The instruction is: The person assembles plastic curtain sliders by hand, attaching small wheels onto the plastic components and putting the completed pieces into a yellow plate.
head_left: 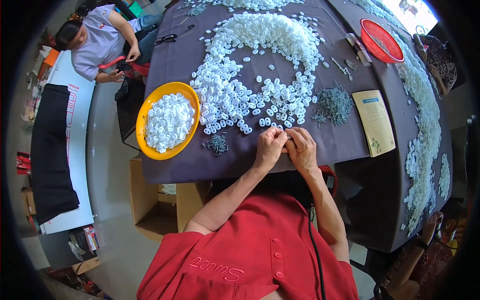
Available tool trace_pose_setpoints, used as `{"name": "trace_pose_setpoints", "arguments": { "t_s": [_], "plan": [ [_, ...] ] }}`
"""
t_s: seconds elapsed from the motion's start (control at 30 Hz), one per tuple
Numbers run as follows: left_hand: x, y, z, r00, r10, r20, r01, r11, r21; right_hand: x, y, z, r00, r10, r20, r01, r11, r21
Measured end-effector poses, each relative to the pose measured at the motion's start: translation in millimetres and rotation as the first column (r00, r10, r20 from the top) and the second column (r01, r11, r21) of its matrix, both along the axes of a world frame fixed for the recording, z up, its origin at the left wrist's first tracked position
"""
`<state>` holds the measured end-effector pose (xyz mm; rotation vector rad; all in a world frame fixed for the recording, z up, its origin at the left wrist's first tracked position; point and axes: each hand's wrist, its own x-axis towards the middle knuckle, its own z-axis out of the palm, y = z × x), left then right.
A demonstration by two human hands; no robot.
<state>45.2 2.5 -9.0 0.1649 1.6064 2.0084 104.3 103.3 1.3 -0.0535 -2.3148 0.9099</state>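
My left hand [270, 147] and my right hand [302, 150] meet at the table's near edge, their fingers closed in a pinch, fingertips almost touching. A small pale bit shows between them, mostly hidden by the fingers. Just beyond lie loose white oval plastic pieces with two holes [267, 121], part of a large heap [220, 90] curving across the table. A small pile of grey screws [217, 144] sits left of my left hand. To the right of my right hand is a larger pile of grey screws [334, 104].
An orange-yellow bowl [141, 142] full of white pieces stands at the left edge. On the right are a tan booklet [374, 122] and a red basket [381, 41]. Glasses [166, 39] lie far left. A cardboard box [142, 200] stands below. Other people sit at both sides.
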Motion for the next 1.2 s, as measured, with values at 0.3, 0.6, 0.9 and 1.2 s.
{"name": "trace_pose_setpoints", "arguments": {
  "t_s": [0.3, 0.6, 0.9, 1.2],
  "plan": [
    [2.5, 0.1, -2.7, 0.998, 0.021, -0.056, -0.022, 1.0, -0.02, -0.2, -0.3, -2.2, 1.0, -0.007, -0.016, 0.008, 0.999, 0.033],
    [1.6, 1.4, 2.5, 0.999, 0.046, 0.016, -0.046, 0.998, 0.03, -4.5, 2.6, -5.5, 1.0, -0.02, -0.023, 0.021, 0.999, 0.025],
    [1.7, 0.0, 0.7, 0.998, 0.057, 0.015, -0.058, 0.998, 0.02, -2.2, 1.8, -0.9, 1.0, 0.012, 0.02, -0.011, 0.998, -0.055],
    [-0.1, -2.4, -1.6, 0.999, 0.028, -0.025, -0.027, 0.999, 0.025, -2.4, 1.4, 2.3, 1.0, 0.025, 0.01, -0.025, 0.999, -0.032]
  ]
}}
